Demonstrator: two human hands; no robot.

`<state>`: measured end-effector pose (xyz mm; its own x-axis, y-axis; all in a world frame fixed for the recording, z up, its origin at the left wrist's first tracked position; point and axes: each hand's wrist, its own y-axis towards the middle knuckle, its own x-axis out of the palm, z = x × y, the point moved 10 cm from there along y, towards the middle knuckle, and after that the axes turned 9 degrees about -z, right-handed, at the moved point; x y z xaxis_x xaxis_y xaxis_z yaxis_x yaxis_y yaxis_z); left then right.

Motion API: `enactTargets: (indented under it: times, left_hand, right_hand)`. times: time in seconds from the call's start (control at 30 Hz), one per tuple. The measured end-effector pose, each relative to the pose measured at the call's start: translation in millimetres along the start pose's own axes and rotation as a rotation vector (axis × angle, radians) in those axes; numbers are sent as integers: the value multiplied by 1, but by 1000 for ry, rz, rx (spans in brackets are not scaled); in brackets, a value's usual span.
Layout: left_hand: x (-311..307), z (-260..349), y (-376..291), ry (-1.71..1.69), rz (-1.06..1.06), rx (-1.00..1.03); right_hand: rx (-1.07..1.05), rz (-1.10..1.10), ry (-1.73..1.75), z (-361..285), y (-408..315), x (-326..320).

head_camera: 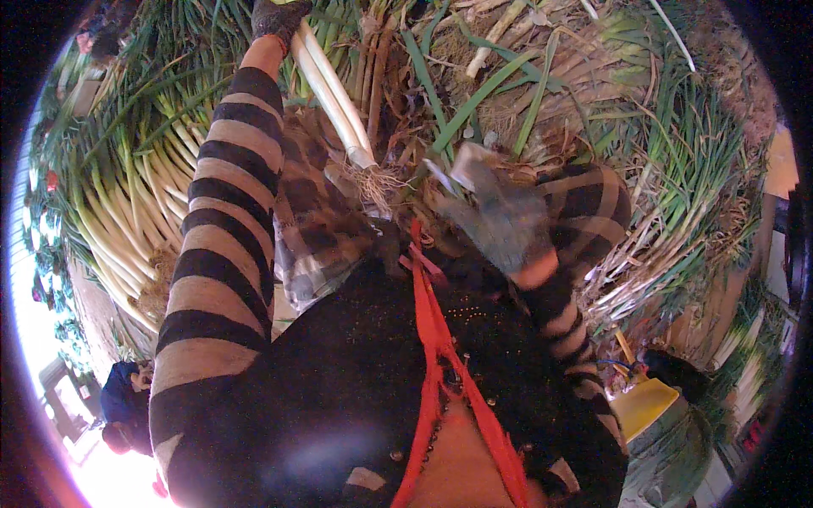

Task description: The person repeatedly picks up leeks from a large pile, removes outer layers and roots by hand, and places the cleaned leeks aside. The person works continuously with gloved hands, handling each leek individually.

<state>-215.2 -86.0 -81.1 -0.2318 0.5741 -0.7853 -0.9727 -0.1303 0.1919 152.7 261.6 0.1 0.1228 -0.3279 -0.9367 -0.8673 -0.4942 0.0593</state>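
My left hand [279, 19], in a dark glove, is at the top edge, partly cut off. It grips green onions [333, 95], whose white stalks slant down to a tangle of roots [375, 184] near my lap. My right hand [495, 209], in a grey glove, is motion-blurred right of those roots. A thin pale thing [441, 176] shows at its fingers; whether it is a blade or a stalk I cannot tell. Loose green leaves [479, 95] lie beyond my right hand.
A large heap of green onions [127, 209] with white stalks lies at the left. Another pile [660, 209], with thinner stalks and leaves, curves along the right. A yellow object [645, 406] is at lower right. A person [124, 406] is at the far lower left.
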Motion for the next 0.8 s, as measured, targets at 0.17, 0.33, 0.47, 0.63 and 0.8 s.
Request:
enactTargets:
  times: [0.17,0.33,0.47,0.63,0.8]
  left_hand:
    - [-4,6,-15,-132,-23,86]
    - [-10,64,-62,-328,-172,-284]
    - [13,63,-65,-513,-431,-236]
    - [19,-45,-17,-88,-233,-197]
    - [6,-30,-11,-42,-63,-173]
  right_hand:
    - [-16,-218,109,-35,94,33]
    - [-140,-214,143,-51,117,94]
    - [-229,-13,265,-60,100,50]
    - [-438,-28,416,-78,35,2]
    - [10,-213,541,-8,18,17]
